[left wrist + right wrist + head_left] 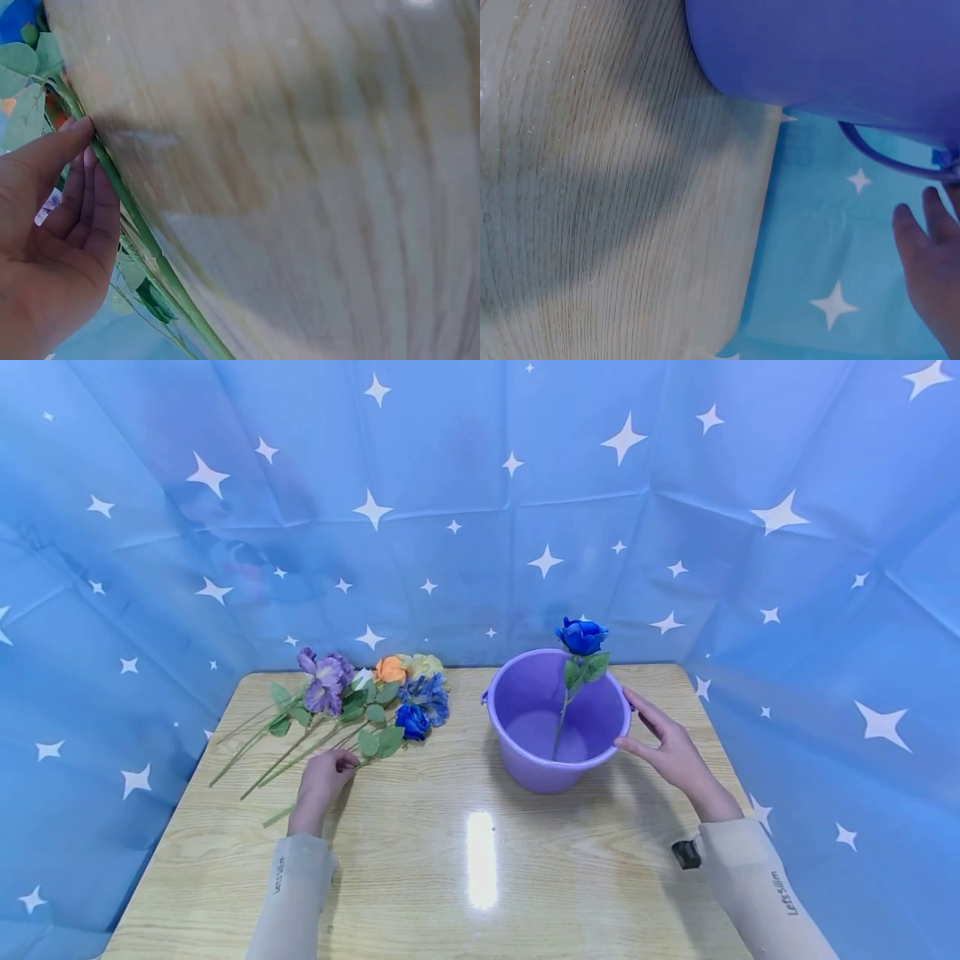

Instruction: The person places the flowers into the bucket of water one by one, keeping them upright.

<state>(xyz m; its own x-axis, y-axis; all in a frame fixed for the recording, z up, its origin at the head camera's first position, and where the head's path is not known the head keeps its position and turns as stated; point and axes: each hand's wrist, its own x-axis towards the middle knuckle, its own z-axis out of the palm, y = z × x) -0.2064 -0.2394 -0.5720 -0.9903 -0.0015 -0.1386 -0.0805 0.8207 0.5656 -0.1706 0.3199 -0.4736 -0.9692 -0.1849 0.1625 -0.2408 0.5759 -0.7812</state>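
Observation:
Between thumb and fingertips, my left hand [322, 783] pinches the green stem [124, 195] of a blue rose [412, 722], whose head lies at the right side of a group of artificial flowers. The stem runs along the table under the hand. A purple bucket [536, 768] stands upright at centre right, holding another blue rose [582, 636] that leans inside with its head above the rim. My right hand [671, 752] rests at the bucket's right rim, fingers and thumb spread. The bucket's handle [900, 163] shows close to those fingers in the right wrist view.
Purple flowers [327, 681], an orange rose [391, 669], a pale yellow flower [424, 666] and ruffled blue blooms [427, 695] lie at the back left, stems toward the front left. A blue star-patterned cloth [465, 527] hangs behind the wooden table [420, 868].

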